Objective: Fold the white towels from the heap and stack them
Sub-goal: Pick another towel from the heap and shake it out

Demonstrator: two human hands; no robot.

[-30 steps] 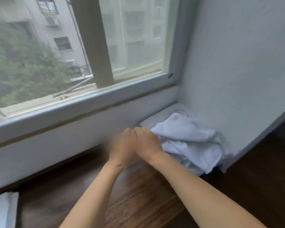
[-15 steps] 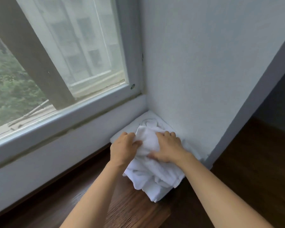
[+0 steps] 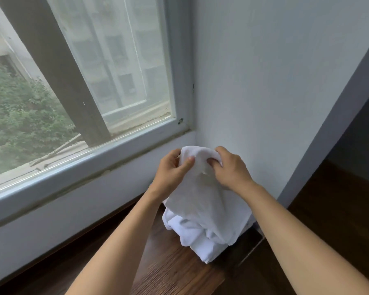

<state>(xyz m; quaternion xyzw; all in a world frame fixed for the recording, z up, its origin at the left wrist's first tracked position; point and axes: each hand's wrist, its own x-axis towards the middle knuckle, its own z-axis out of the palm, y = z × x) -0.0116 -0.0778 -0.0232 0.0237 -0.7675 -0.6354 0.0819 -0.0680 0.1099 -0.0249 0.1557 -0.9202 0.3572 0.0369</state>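
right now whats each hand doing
Left hand: pinching the top edge of the white towel.
Right hand: gripping the same towel's top edge.

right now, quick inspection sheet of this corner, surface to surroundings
surface: dark wood floor
job's things: one towel lifted off the heap, which lies in the corner by the wall
clutter: nothing seen
grippers: left hand and right hand both pinch the towel's top edge
cables: nothing seen
surroundings: window on the left, trees and a building outside
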